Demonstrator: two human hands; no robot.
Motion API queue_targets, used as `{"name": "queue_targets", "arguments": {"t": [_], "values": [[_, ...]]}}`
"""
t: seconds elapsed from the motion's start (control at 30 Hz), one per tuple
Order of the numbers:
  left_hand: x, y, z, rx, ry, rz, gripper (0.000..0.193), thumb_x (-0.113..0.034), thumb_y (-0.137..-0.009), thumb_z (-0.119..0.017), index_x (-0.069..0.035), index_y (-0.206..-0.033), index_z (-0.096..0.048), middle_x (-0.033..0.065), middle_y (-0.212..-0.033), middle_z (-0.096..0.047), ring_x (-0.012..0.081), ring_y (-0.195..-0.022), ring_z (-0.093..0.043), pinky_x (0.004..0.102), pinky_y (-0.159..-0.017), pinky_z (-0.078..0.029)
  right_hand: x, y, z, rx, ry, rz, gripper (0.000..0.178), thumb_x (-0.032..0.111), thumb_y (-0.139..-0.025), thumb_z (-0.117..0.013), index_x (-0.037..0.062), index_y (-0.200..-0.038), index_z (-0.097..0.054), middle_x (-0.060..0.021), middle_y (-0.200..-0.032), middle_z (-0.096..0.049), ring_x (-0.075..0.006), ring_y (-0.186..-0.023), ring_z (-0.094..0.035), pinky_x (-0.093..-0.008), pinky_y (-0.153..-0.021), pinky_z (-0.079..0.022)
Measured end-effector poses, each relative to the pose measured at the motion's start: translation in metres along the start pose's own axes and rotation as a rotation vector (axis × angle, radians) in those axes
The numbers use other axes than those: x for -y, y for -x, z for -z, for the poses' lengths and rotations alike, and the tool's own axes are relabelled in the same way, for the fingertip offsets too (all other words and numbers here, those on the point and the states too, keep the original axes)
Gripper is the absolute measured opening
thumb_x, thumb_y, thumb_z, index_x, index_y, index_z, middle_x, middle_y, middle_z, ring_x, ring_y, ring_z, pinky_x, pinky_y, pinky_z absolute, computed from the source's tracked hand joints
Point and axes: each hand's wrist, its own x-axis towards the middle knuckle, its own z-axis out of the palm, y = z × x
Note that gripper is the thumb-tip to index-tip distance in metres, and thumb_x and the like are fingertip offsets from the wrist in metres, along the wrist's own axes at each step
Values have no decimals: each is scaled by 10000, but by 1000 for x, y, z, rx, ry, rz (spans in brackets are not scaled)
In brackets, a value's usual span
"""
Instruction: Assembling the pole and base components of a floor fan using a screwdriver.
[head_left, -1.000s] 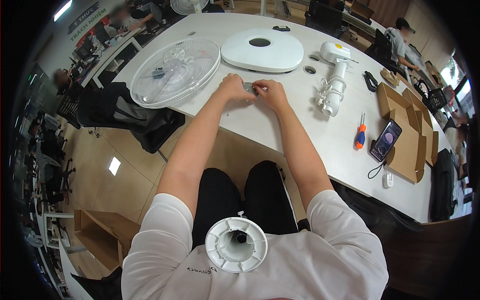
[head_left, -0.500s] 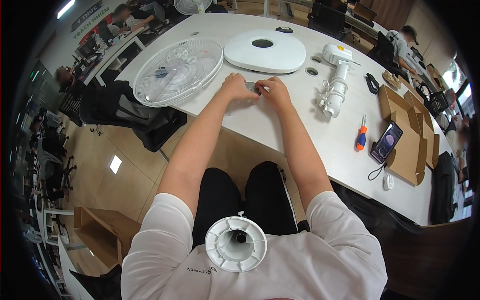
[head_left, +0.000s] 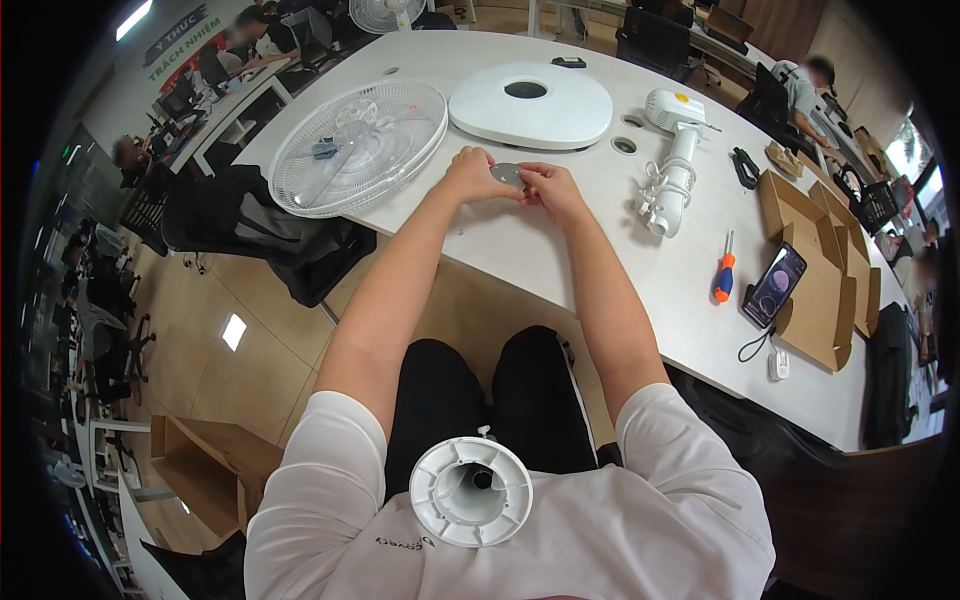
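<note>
Both hands are over the white table near its front edge, holding a small grey metal disc (head_left: 508,173) between them. My left hand (head_left: 468,178) curls round the disc's left side, thumb on its near edge. At the right rim my right hand (head_left: 553,190) pinches it with the fingertips. Just beyond lies the white oval fan base (head_left: 560,105) with a dark hole in its middle. A round wire fan cage (head_left: 405,165) with clear blades inside rests to the left. Upright between my thighs and chest stands a white tubular fan part (head_left: 425,492) with a ribbed round end.
To the right lie the white fan motor with its neck (head_left: 678,165) and coiled cord, a blue-orange screwdriver (head_left: 724,278), a propped phone (head_left: 776,283) and open cardboard trays (head_left: 820,320). A black chair (head_left: 255,220) stands left. People sit at desks behind.
My right fingers have shifted toward the disc's right rim, so more of its flat face shows. The disc stays between both hands; the other things on the table have not moved.
</note>
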Motion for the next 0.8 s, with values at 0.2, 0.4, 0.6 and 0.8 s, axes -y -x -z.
{"name": "queue_targets", "arguments": {"t": [0.2, 0.4, 0.6, 0.8], "values": [[13, -13, 11, -110, 671, 30, 413, -237, -1062, -565, 18, -1383, -617, 135, -1253, -696, 241, -1217, -634, 376, -1004, -519, -3, -3, -2, 21, -37, -3, 361, 114, -1059, -663, -103, -1348, -648, -127, -1010, -733, -178, -725, -721, -300, -688, -637], [13, -7, 20, 44, 822, -54, 363, -100, -1112, -469, 3, -1438, -590, 119, -1294, -704, 154, -1189, -668, 293, -1030, -519, -4, -4, 1, 21, -45, 4, 352, 104, -1062, -656, -110, -1341, -650, -135, -1015, -735, -175, -735, -722, -298, -691, -635], [13, 8, 9, -114, 748, -192, 352, -75, -1101, -543, 25, -1435, -587, 144, -1332, -731, 194, -1244, -694, 310, -1071, -512, -2, -2, 0, 23, -59, 14, 352, 106, -1069, -637, -112, -1345, -642, -129, -1005, -736, -163, -743, -718, -288, -696, -625], [14, 18, -16, -156, 710, -286, 384, -30, -1089, -514, 50, -1463, -556, 164, -1449, -684, 229, -1359, -640, 313, -1122, -472, -1, 0, 0, 14, -79, -14, 363, 115, -1076, -614, -109, -1361, -628, -124, -1001, -734, -148, -755, -710, -270, -702, -610]]}}
